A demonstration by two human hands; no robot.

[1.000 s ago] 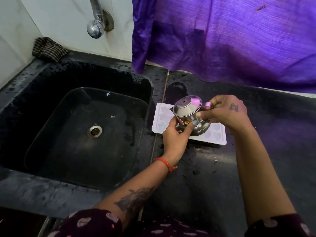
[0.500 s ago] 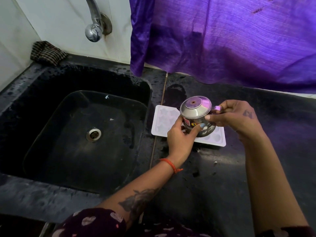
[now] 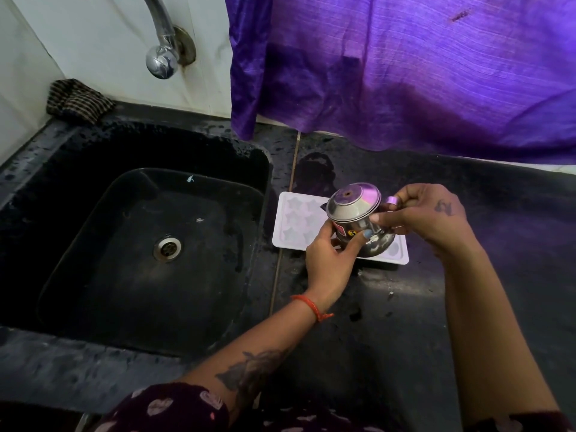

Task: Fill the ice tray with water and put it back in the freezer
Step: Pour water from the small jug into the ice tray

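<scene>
Two hands: both grip one steel jug [image 3: 358, 222] tipped over the ice tray [image 3: 294, 224].
Ice tray: white, star-shaped cells, flat on the black counter [image 3: 389, 322] just right of the sink [image 3: 149, 244]; water level in the cells cannot be told.
Left hand [image 3: 328, 260]: fingers curled round the jug's lower body from below.
Right hand [image 3: 427, 213]: fingers clenched on the jug's handle, thumb against its side.
Sink: dark basin with a drain [image 3: 167, 247], tap [image 3: 162, 57] above.
Behind: purple cloth [image 3: 405, 73] hanging.
</scene>
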